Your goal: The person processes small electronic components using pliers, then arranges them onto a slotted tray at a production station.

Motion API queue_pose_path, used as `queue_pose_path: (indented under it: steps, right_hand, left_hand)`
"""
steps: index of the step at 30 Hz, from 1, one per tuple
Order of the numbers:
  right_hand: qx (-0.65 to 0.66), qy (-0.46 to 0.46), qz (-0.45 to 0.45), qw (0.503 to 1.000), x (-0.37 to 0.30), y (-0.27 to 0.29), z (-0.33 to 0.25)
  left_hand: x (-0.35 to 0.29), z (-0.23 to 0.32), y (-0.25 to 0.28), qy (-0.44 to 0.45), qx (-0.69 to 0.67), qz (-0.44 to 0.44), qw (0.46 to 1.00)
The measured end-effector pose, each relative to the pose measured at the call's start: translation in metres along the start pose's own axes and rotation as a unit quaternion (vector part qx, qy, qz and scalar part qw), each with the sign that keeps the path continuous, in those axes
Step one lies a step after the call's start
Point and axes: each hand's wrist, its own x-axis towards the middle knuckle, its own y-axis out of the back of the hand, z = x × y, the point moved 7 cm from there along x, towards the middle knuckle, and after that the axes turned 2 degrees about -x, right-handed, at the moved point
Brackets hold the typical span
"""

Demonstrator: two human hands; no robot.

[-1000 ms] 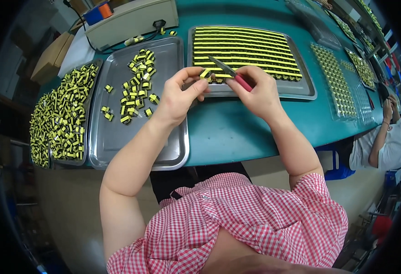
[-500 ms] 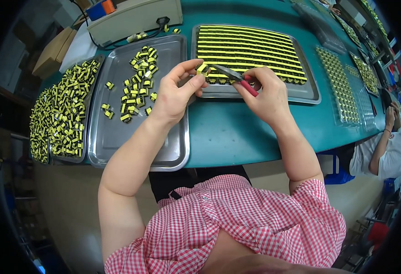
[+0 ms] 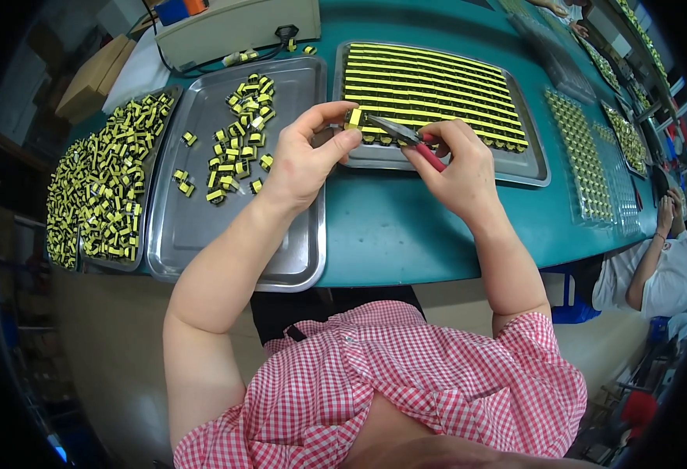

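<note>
Between the thumb and fingers of my left hand [image 3: 306, 152] is a small transformer [image 3: 355, 118], black with yellow tape round it. My right hand [image 3: 462, 160] grips pliers [image 3: 429, 155] with red handles, their metal jaws pointing left at the transformer. Whether the jaw tips touch it is too small to tell. Both hands are over the near left edge of a metal tray [image 3: 509, 171] where like transformers [image 3: 429, 87] stand in tight rows, yellow sides up. Left of my left hand, a second metal tray [image 3: 203, 254] carries a loose scatter of transformers [image 3: 238, 141].
A heaped tray of transformers [image 3: 113, 180] stands at the far left. Behind is a beige box-shaped device [image 3: 238, 31] with a black cable. Clear plastic trays of parts [image 3: 580, 156] lie to the right on the green tabletop [image 3: 390, 227]. Another person's arm [image 3: 656, 242] shows at the right.
The held transformer has turned a little, showing more of its yellow face. Both hands stay close to the same place. The whole view has shifted slightly.
</note>
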Motion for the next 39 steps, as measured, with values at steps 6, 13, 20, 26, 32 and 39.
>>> queue_pose_path:
  steps: [6,13,20,26,32,39]
  right_hand:
    - [0.003,0.012,0.002,1.0,0.0006,-0.0005,-0.0021]
    - [-0.004,0.013,0.008,1.0,0.0015,-0.0008,-0.0014]
    - [-0.007,0.013,0.013,1.0,0.0004,0.0002,-0.0012]
    - [-0.011,0.026,0.017,0.999,0.0007,0.0003,-0.0032]
    - [-0.016,0.02,0.015,1.0,0.0008,-0.0003,-0.0014]
    - [-0.05,0.04,0.023,0.998,0.0023,0.0039,-0.0003]
  left_hand:
    - [0.0016,-0.0005,0.0009,-0.007,0.001,0.001,1.0]
    - [0.0026,-0.0003,0.0012,-0.011,0.01,0.005,1.0]
    - [0.0006,0.0006,-0.0005,-0.004,0.004,0.002,1.0]
    - [-0.0008,0.0017,-0.0017,-0.003,0.005,-0.002,1.0]
    - [-0.0003,0.0017,-0.0008,-0.006,0.021,-0.005,1.0]
    - [0.0005,0.0026,-0.0016,-0.007,0.047,-0.004,0.999]
